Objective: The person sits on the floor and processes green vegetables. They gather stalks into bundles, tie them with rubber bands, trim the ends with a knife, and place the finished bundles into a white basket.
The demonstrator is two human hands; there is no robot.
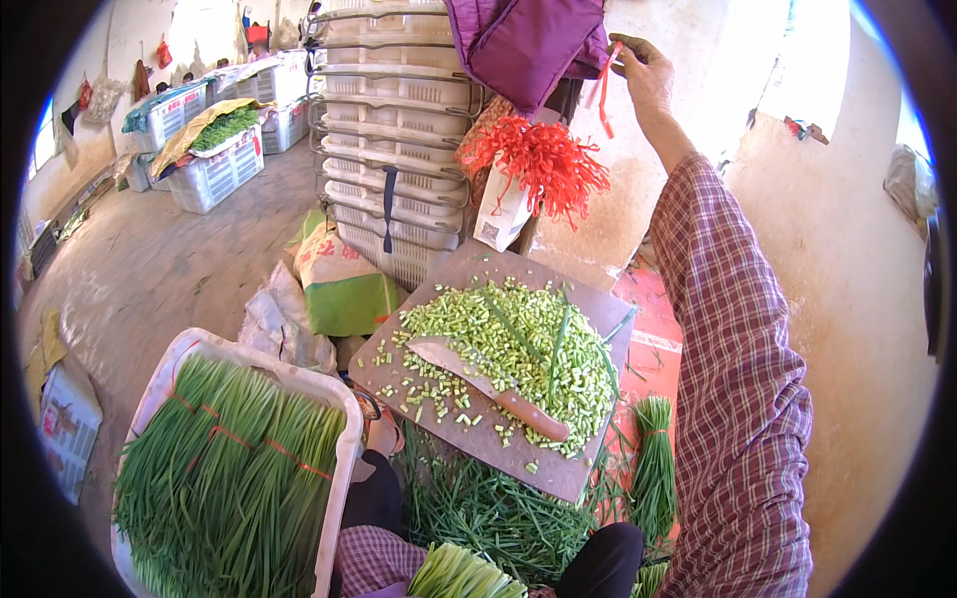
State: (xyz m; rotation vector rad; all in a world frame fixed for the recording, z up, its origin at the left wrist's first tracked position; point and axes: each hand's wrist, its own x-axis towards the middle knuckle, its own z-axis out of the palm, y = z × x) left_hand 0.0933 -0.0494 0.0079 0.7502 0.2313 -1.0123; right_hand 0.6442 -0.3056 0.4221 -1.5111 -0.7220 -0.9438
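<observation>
My right hand is raised at the upper right, a red plastic tie pinched in its fingers. Just left of it, a bundle of red ties spills from a white carton. My left hand is out of view; its plaid sleeve shows at the bottom, beside a bunch of green stems. Before me a board bears chopped stem pieces. A wooden-handled knife lies on the board among them, blade pointing to the upper left.
At the left stands a white crate of tied green stalks. Behind the board rise stacked white baskets, with a purple garment hanging beside them. Loose green leaves lie under the board's near edge. Another tied bunch is at right.
</observation>
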